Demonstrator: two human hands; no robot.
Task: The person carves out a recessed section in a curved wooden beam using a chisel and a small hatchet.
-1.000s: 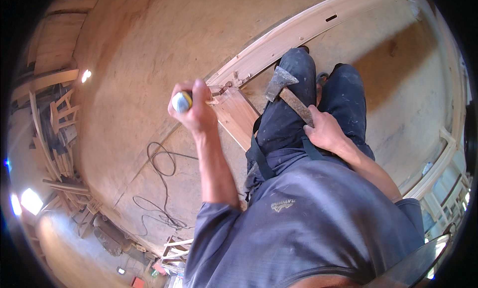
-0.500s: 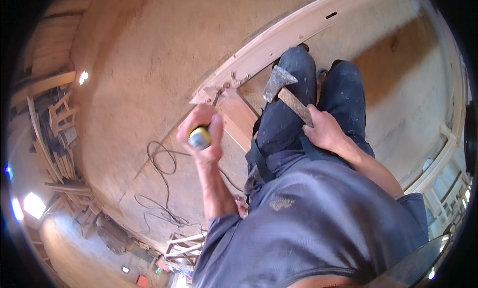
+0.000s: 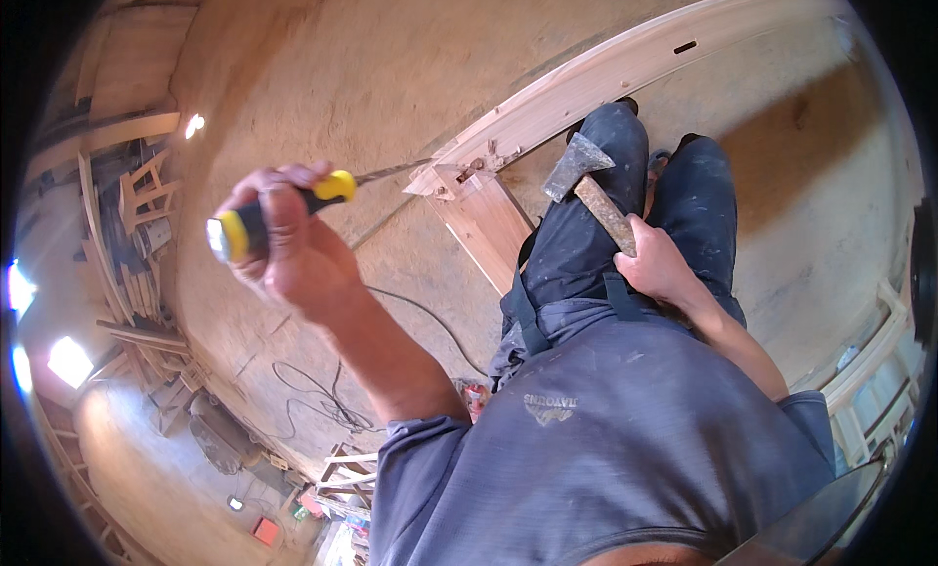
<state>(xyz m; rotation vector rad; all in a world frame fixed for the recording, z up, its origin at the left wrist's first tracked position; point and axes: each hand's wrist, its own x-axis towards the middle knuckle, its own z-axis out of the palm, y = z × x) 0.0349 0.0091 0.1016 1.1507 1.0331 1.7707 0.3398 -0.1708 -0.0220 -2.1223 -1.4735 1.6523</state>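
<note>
Left hand (image 3: 293, 239), left of frame: wrapped around a chisel-like tool (image 3: 337, 187), tip by the timber joint (image 3: 479, 187), upper centre; we judge a slip could chip it. Right hand (image 3: 655, 263), centre right: clasped about a hatchet (image 3: 601, 209); loosening could nick the thigh (image 3: 576, 248). Surface: tan floor (image 3: 322, 77). Room: boards (image 3: 142, 336), far left.

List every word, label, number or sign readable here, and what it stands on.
Dark shirt, chest: pale lettering with a small emblem, upside down in the picture; wording not copied.
Yellow-and-black tool handle: no lettering discernible.
Grey hatchet head: none discernible.
Red item, lower left: too small to tell.
</note>
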